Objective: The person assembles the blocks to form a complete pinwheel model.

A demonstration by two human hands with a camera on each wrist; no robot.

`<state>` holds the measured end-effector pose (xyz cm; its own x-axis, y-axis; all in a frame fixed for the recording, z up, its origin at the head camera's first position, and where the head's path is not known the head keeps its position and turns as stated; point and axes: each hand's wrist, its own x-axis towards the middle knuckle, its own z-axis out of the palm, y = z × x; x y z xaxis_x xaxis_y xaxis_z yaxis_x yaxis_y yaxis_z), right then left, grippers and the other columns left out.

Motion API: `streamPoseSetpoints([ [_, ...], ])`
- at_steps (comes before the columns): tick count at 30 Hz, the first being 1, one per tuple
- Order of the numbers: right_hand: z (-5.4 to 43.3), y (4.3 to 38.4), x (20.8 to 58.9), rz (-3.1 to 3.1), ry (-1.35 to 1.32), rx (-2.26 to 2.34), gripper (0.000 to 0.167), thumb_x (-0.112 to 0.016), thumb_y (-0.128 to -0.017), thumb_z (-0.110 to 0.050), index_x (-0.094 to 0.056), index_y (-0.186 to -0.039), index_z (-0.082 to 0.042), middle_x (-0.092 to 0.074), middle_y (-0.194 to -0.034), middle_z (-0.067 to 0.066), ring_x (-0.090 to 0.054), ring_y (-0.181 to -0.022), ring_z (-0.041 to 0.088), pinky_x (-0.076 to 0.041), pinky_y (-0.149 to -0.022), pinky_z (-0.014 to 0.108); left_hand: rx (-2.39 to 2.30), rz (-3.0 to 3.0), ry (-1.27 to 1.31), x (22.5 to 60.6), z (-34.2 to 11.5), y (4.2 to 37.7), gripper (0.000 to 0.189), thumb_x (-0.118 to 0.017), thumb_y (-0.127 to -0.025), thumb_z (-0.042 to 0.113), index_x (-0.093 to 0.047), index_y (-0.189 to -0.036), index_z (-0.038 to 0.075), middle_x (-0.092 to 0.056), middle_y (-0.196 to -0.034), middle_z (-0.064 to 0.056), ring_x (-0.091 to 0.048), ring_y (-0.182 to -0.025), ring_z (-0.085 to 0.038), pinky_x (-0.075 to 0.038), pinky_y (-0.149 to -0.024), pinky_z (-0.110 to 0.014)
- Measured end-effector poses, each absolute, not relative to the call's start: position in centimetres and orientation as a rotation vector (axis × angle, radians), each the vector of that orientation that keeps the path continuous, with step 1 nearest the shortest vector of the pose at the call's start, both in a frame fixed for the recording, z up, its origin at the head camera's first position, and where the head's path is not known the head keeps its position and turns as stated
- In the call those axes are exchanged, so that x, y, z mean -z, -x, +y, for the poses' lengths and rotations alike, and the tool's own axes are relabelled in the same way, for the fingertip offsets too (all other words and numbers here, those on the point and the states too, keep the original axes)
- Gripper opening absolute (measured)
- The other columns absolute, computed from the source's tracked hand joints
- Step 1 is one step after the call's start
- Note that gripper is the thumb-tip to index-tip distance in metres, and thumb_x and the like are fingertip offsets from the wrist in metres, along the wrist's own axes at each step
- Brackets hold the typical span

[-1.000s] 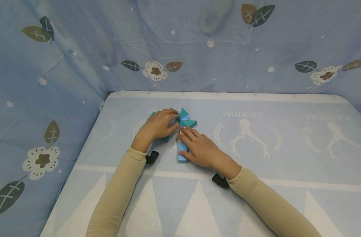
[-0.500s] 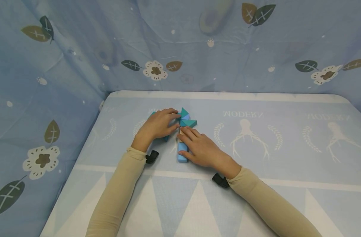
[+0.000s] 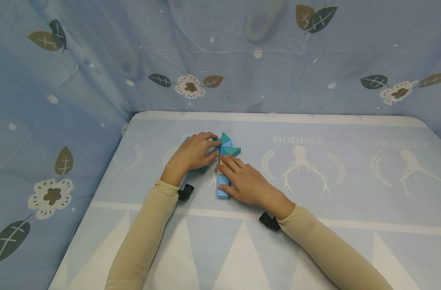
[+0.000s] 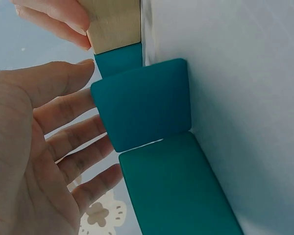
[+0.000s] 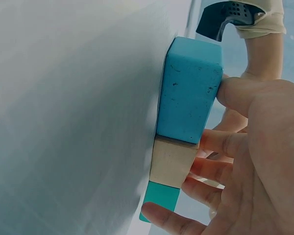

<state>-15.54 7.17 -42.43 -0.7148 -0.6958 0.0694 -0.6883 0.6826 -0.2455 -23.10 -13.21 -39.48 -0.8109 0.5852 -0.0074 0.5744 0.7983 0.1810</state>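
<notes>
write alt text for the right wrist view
A person's right grip touches a blue block, a wooden block and a teal block, lined up end to end. The other arm shows behind, in a beige sleeve.

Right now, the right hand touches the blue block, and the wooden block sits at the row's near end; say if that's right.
No: in the head view, the blue block the right hand touches sits at the near end, not the wooden block.
</notes>
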Motion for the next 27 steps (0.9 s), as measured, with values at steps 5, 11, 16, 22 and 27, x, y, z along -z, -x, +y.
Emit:
streamPoseSetpoints([
  [5,7.2,15.6,42.6,2.864,1.19,0.394,0.061,-0.051,-0.1,-0.045,-0.042,-0.148,-0.009,-0.031,-0.158,0.013,-0.029,-0.146,0.03,-0.05,-0.095,0.052,-0.268,2.927,-0.96,39.5,-13.2,23.1,0.043,-0.061,-0.097,0.032,-0.061,-0.135,0.012,-0.053,-0.142,-0.01,-0.052,-0.128,-0.031,-0.042,-0.107,-0.05],
  [11,7.2,15.5,42.5,2.862,1.187,0.396,0.061,-0.051,-0.1,-0.045,-0.042,-0.148,-0.009,-0.03,-0.159,0.013,-0.028,-0.147,0.03,-0.05,-0.096,0.052,-0.259,2.936,-0.959,39.6,-13.1,23.1,0.043,-0.062,-0.097,0.032,-0.061,-0.135,0.012,-0.053,-0.142,-0.01,-0.053,-0.127,-0.031,-0.044,-0.105,-0.049],
  [16,7.2,15.5,42.5,2.862,1.187,0.391,0.061,-0.051,-0.1,-0.045,-0.042,-0.148,-0.009,-0.031,-0.158,0.013,-0.029,-0.147,0.03,-0.05,-0.096,0.052,-0.268,2.94,-0.95,39.4,-13.2,23.1,0.043,-0.062,-0.097,0.031,-0.061,-0.135,0.011,-0.053,-0.142,-0.011,-0.052,-0.128,-0.032,-0.044,-0.105,-0.05],
  [22,7.1,15.6,42.5,2.855,1.183,0.393,0.061,-0.051,-0.1,-0.044,-0.041,-0.148,-0.008,-0.031,-0.158,0.013,-0.029,-0.147,0.029,-0.049,-0.097,0.052,-0.31,2.956,-0.854,38.7,-14.3,23.4,0.044,-0.065,-0.095,0.031,-0.061,-0.135,0.011,-0.056,-0.136,-0.011,-0.055,-0.122,-0.031,-0.045,-0.104,-0.049],
  [27,7.1,15.6,42.4,2.85,1.173,0.401,0.061,-0.051,-0.1,-0.044,-0.042,-0.148,-0.008,-0.031,-0.158,0.013,-0.028,-0.147,0.029,-0.049,-0.097,0.052,-0.314,2.96,-0.736,38.5,-16.0,23.9,0.047,-0.07,-0.091,0.028,-0.062,-0.134,0.011,-0.059,-0.131,-0.01,-0.058,-0.116,-0.03,-0.047,-0.101,-0.046],
])
